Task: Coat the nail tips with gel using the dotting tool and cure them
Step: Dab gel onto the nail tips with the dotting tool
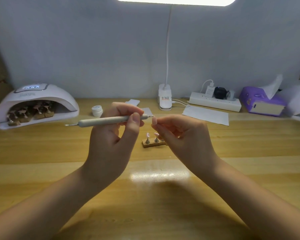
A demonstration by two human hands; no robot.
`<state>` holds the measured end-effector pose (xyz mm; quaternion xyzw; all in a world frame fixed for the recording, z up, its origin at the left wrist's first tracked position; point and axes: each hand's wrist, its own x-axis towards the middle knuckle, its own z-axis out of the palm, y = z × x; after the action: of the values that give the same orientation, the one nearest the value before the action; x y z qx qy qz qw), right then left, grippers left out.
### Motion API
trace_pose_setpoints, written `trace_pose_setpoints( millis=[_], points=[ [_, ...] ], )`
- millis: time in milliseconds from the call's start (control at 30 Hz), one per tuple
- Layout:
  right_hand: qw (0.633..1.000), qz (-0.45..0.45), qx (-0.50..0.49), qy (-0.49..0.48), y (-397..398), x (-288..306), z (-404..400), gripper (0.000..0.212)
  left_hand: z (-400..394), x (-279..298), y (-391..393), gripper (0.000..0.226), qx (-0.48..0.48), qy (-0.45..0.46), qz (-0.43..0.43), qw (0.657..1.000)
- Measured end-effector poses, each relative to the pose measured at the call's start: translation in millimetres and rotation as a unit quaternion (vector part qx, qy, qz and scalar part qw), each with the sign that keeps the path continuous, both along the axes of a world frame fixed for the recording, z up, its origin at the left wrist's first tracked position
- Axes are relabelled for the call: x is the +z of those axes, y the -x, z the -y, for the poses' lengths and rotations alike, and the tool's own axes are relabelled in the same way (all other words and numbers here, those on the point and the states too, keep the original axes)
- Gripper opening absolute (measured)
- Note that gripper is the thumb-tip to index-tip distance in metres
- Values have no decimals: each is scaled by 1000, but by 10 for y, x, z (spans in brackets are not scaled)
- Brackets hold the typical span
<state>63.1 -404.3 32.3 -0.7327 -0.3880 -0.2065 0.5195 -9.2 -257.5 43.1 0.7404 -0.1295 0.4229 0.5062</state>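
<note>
**Inspector:** State the position of the work.

**Me:** I pinch one nail tip [154, 120] in my right hand [184, 135], fingers curled round it, raised above the worktop [42, 153]. My left hand [111, 135] grips the dotting tool [107, 120] between thumb and fingers, the shaft lying nearly level, its fine end just beside the tip. I cannot tell whether they touch.

**Inspector:** The rest of the set?

**Me:** Two tips stand on pegs in the small wooden holder [153, 143] below my hands; a third peg is partly hidden. More holders sit inside the curing lamp [36, 104], far left, its display lit. The gel pot [97, 110] stands behind my left hand.

**Inspector:** Risks?

**Me:** In my judgement, three. The tip is small and held only at an edge; pressure from the tool could flick it out. A wet coat could smear against my own fingertips, since they sit so close to the surface. And both hands hang directly over the holder, so a dropped tip or tool could knock the standing tips over.
</note>
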Motion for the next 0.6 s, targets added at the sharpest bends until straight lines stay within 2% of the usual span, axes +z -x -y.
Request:
trace_pose_setpoints(
  millis=[600],
  points=[
    [1000,9,-5,7,19,13,2,16,21,7,4,11,4,-5,-21,1000]
  ],
)
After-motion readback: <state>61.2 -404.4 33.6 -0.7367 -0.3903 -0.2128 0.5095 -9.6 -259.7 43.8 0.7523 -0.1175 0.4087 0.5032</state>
